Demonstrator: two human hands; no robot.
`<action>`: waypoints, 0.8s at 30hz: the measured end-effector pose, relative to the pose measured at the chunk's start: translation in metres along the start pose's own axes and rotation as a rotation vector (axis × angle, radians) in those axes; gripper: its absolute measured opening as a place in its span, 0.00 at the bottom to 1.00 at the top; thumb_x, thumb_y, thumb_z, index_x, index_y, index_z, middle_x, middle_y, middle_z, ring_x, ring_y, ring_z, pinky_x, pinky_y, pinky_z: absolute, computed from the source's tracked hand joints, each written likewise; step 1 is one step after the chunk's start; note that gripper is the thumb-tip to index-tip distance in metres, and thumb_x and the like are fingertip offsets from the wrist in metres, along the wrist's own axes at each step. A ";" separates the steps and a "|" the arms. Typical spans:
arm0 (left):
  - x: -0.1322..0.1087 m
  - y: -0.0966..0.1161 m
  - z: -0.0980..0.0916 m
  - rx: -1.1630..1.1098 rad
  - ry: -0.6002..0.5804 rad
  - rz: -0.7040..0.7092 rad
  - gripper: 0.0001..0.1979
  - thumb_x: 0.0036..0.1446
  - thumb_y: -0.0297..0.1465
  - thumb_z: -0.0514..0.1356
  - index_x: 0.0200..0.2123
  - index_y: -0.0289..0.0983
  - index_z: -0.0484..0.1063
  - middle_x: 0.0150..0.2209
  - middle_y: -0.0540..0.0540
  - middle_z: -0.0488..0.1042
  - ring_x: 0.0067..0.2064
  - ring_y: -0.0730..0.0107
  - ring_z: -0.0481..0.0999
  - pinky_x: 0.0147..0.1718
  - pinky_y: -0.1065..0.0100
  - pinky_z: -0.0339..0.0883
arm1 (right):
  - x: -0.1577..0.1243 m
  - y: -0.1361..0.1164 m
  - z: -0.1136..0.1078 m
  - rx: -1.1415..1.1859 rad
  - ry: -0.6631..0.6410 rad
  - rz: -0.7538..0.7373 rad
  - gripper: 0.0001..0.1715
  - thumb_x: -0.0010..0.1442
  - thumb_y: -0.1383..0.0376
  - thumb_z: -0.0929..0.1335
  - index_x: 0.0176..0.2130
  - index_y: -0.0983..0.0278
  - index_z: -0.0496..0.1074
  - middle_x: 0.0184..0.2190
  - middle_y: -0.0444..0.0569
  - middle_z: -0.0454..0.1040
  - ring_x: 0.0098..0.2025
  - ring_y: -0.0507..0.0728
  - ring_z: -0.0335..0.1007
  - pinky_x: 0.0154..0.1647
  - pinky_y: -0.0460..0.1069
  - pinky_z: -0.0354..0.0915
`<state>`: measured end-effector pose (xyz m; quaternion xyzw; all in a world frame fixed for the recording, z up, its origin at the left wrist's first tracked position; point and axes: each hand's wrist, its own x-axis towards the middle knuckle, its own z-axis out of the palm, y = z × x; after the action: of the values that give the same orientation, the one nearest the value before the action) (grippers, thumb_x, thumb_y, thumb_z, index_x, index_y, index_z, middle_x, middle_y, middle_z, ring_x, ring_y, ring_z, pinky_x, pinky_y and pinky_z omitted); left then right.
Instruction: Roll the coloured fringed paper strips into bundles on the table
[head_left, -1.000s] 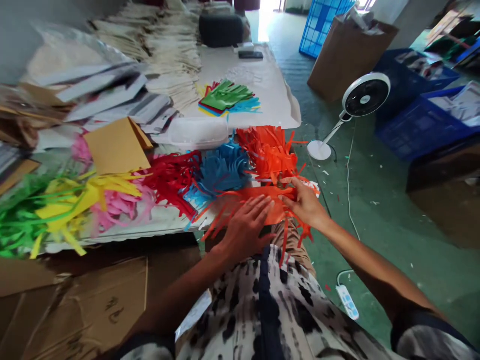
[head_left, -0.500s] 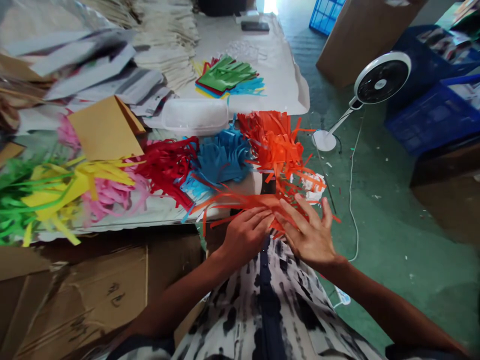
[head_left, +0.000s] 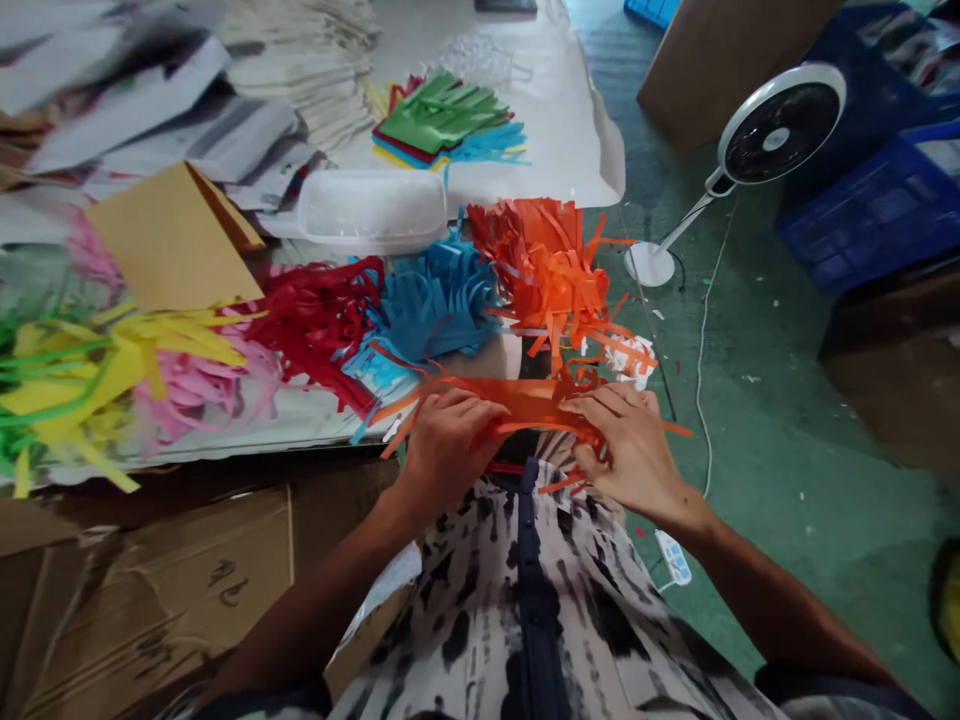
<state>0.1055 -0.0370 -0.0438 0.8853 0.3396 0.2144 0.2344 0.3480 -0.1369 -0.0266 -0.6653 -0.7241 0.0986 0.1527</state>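
Observation:
A fringed piece of orange tissue paper [head_left: 529,400] is stretched level between my two hands, close to my shirt front. My left hand [head_left: 450,440] grips its left part with fingers curled over it. Its right part is pinched by my right hand [head_left: 622,440], fingers bent and thumb underneath. Loose orange strips hang out past both hands. Just beyond lies a pile of orange fringed paper [head_left: 551,260] at the table edge. Beside it are blue fringed paper [head_left: 439,300] and dark red fringed paper [head_left: 319,320].
Farther left lie yellow fringe [head_left: 112,370], pink fringe [head_left: 195,390] and a folded tan card [head_left: 176,240]. A clear plastic box [head_left: 373,210] stands behind, near stacked green fringe [head_left: 446,115]. A white fan [head_left: 780,135] stands on the floor at right; a cardboard box [head_left: 172,590] sits lower left.
My hands have moved apart, and the orange paper is now pulled out between them. My right fingers, spread before, have closed on it. The view has shifted slightly.

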 end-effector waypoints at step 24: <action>0.026 0.001 0.008 0.343 0.094 -0.289 0.10 0.65 0.39 0.64 0.33 0.40 0.74 0.26 0.48 0.74 0.33 0.58 0.74 0.37 0.60 0.58 | 0.026 -0.014 0.028 -0.079 0.078 0.289 0.12 0.72 0.56 0.63 0.42 0.59 0.71 0.37 0.52 0.81 0.45 0.65 0.73 0.46 0.58 0.54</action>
<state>0.1280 -0.0218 -0.0439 0.8433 0.5050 0.1588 0.0926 0.3232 -0.1103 -0.0454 -0.7715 -0.6176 0.0649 0.1384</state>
